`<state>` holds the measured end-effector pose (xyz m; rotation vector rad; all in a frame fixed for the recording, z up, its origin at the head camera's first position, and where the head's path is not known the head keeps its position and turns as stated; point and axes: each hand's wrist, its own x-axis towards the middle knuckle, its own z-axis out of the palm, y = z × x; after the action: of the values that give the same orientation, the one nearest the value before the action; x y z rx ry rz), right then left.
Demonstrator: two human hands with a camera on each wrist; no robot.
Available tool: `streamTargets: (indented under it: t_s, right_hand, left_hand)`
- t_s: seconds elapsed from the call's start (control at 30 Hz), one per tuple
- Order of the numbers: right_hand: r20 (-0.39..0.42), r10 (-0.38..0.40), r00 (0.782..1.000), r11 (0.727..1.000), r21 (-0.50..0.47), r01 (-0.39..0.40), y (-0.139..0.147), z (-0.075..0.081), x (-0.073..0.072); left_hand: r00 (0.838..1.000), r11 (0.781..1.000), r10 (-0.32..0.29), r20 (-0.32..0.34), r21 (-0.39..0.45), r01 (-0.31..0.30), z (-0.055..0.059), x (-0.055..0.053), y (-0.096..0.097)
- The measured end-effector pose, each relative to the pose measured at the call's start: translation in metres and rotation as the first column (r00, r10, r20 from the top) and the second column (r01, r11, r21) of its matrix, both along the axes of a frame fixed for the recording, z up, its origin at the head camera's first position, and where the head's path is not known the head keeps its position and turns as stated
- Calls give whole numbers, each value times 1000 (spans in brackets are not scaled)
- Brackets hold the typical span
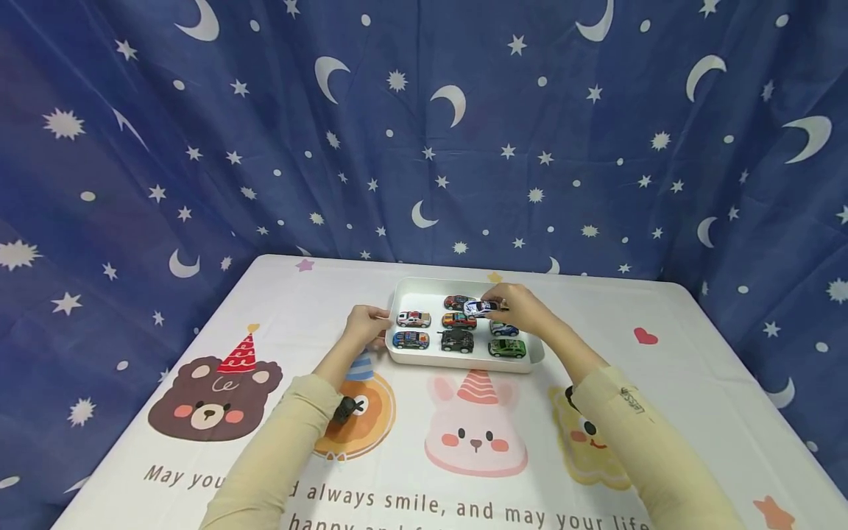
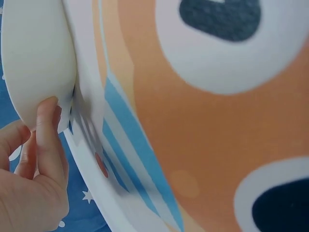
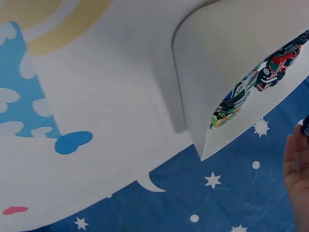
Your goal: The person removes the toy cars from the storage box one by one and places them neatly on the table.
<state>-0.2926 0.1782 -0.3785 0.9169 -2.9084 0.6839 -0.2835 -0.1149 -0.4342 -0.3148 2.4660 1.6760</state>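
Observation:
A white tray holds several small toy cars. My left hand grips the tray's left end; in the left wrist view, thumb and fingers meet at its rim. Above the tray's right part, my right hand pinches a white-and-blue toy car. Below it lie a blue car and a green car. The middle column has a dark red car, an orange one and a black vehicle. On the left are a white-and-red car and a dark blue one.
The tray stands near the back of a table with a white printed cloth showing cartoon animals and lettering. Behind the table hangs a blue curtain with moons and stars.

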Motion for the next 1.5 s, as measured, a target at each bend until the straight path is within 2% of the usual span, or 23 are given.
streamTargets:
  t_s: [0.4, 0.63, 0.97, 1.33, 1.5]
  right_hand:
    - [-15, -14, 1000, 999, -32, 13, 21, -10, 11]
    - [-27, -58, 998, 998, -31, 57, 41, -16, 16]
    - [-65, -94, 993, 995, -47, 91, 74, -19, 25]
    - [-61, -162, 985, 986, -57, 159, 101, -27, 25]
    - [-40, -190, 981, 981, -46, 189, 109, -30, 22]
  left_hand:
    - [998, 995, -25, 50, 98, 20, -2, -2, -5]
    - [998, 995, -7, 66, 98, 0, -1, 0, -4]
    - [995, 994, 16, 94, 106, -26, -6, -3, -2]
    - [996, 997, 15, 93, 71, -22, -6, -1, -3]
    - [996, 996, 21, 85, 84, -28, -6, 0, -3]
